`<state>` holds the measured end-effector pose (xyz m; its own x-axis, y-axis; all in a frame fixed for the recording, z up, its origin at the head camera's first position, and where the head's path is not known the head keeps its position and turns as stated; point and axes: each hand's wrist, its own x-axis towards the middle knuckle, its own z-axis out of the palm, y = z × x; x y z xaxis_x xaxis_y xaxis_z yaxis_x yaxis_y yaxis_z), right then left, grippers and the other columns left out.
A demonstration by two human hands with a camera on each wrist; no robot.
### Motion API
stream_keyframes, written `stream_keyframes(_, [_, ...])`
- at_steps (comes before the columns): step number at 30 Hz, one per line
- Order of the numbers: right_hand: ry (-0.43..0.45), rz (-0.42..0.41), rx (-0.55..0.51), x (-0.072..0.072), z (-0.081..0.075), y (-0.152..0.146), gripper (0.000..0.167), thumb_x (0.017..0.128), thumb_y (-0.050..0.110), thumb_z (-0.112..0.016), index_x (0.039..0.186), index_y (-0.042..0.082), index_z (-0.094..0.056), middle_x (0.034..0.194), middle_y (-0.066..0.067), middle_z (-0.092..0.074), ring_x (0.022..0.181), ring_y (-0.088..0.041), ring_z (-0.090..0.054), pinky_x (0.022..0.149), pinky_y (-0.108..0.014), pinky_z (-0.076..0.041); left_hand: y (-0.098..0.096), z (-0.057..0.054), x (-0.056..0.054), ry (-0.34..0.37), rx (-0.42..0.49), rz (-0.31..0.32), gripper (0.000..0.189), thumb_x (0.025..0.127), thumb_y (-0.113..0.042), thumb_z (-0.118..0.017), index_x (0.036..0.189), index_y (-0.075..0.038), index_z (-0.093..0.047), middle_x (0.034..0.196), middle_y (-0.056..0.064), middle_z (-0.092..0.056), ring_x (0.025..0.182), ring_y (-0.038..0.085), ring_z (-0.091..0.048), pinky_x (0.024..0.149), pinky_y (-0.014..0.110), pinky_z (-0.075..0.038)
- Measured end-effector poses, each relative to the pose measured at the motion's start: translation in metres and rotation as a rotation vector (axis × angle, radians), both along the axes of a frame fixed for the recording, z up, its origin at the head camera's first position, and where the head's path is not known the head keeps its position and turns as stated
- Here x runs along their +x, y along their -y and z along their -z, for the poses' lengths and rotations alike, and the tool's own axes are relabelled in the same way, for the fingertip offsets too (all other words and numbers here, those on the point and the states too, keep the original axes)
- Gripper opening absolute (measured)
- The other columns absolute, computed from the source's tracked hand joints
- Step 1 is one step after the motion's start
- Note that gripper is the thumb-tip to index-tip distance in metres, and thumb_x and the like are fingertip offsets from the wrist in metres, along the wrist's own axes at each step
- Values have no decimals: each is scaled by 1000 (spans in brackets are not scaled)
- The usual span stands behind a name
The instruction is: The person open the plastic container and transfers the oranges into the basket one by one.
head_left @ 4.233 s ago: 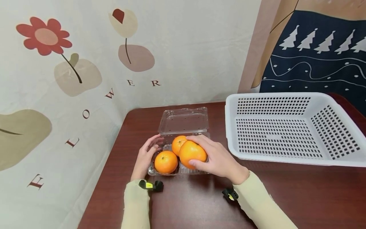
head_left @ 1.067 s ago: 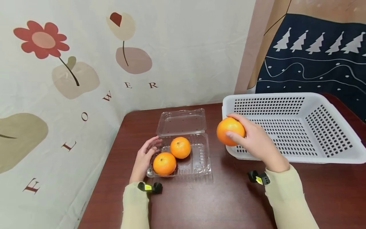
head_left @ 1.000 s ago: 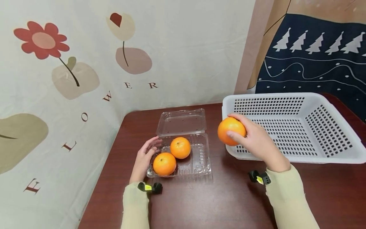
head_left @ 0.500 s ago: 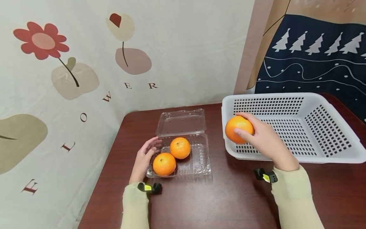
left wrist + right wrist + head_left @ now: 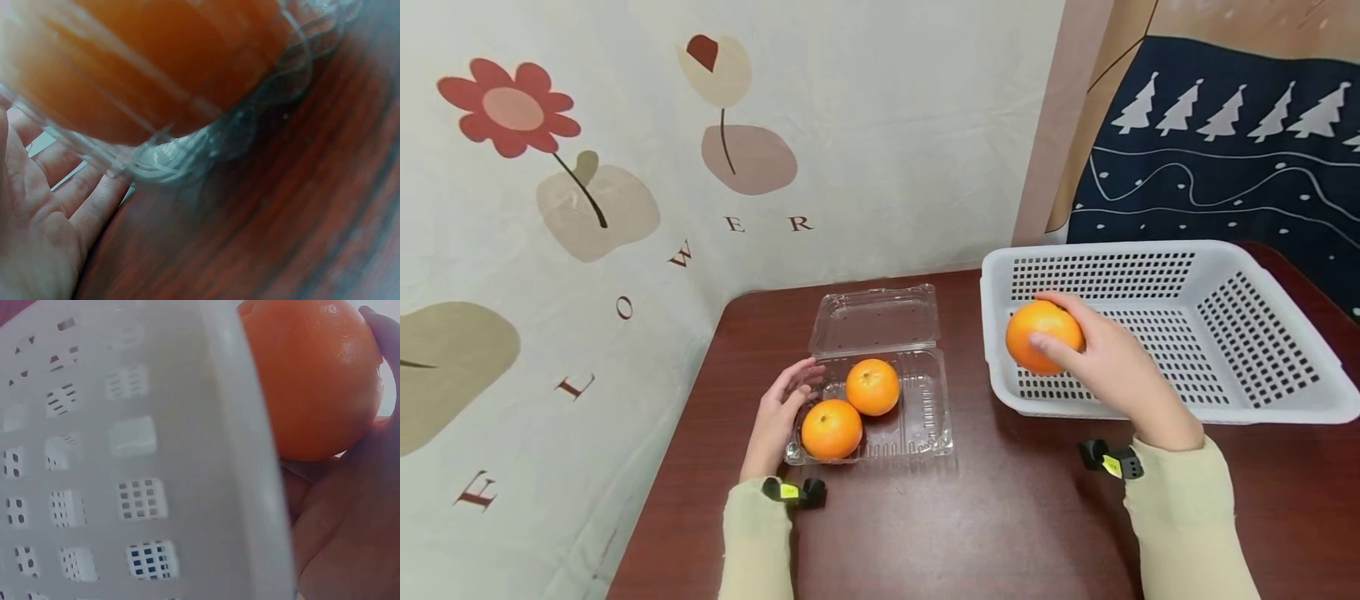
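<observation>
My right hand (image 5: 1120,362) grips an orange (image 5: 1036,337) over the left part of the white basket (image 5: 1000,392). In the right wrist view the held orange (image 5: 319,381) shows behind the basket's rim (image 5: 240,450), with fingers around its far side. At the left, my left hand (image 5: 777,415) rests against the side of a clear plastic clamshell box (image 5: 928,408), fingers fairly straight along its wall in the left wrist view. Inside the box sit two oranges, the nearer orange (image 5: 832,429) at the front left corner and another orange (image 5: 872,387) behind it.
The box's clear lid (image 5: 876,319) lies folded back flat behind it. Slotted walls enclose the basket at the table's right side. A dark red wooden table (image 5: 940,533) carries everything, and a printed cloth (image 5: 880,125) hangs close behind.
The right hand has lifted the orange out of the clear box and carried it rightward, past the basket's left rim to above its inside. The left hand has stayed at the box.
</observation>
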<state>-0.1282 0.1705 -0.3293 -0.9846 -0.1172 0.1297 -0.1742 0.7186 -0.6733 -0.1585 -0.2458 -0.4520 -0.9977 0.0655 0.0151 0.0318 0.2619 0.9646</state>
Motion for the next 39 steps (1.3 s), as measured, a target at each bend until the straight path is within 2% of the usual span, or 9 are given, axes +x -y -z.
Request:
stream_keyframes(12, [4, 44, 14, 9, -4, -18, 58, 84, 51, -51, 135, 27, -35, 118, -8, -48, 93, -26, -45, 76, -45, -40, -3, 2, -2, -13, 22, 5, 36, 93, -18, -47, 127, -29, -47, 120, -3, -54, 109, 14, -51, 90, 30, -43])
stream_keyframes(20, [19, 68, 41, 16, 1, -30, 59, 85, 50, -51, 136, 26, -32, 119, -10, -47, 93, -27, -44, 73, -45, -39, -2, 4, -3, -14, 25, 16, 36, 93, -20, -47, 128, -28, -47, 120, -3, -54, 109, 14, -50, 90, 29, -42])
stream_keyframes(22, [20, 71, 44, 17, 2, -33, 60, 85, 49, -51, 136, 26, -32, 119, -10, -47, 93, -27, -44, 72, -45, -39, -4, 1, -3, -14, 29, 20, 36, 93, -18, -47, 128, -26, -47, 120, -2, -54, 109, 15, -50, 91, 31, -42])
stream_keyframes(29, [23, 81, 58, 20, 3, -35, 61, 84, 50, -52, 136, 23, -33, 119, -11, -46, 93, -28, -43, 72, -45, -39, -3, 5, -5, -22, 18, 20, 35, 93, -19, -47, 127, -30, -47, 120, -4, -54, 108, 13, -51, 91, 30, -42])
stream_keyframes(39, [-5, 93, 66, 23, 2, -39, 70, 82, 49, -56, 140, 24, -26, 129, -12, -38, 101, -32, -40, 76, -51, -39, 1, 3, -3, -25, 42, 11, 35, 93, -20, -47, 127, -29, -47, 122, -3, -53, 110, 14, -50, 91, 30, -42])
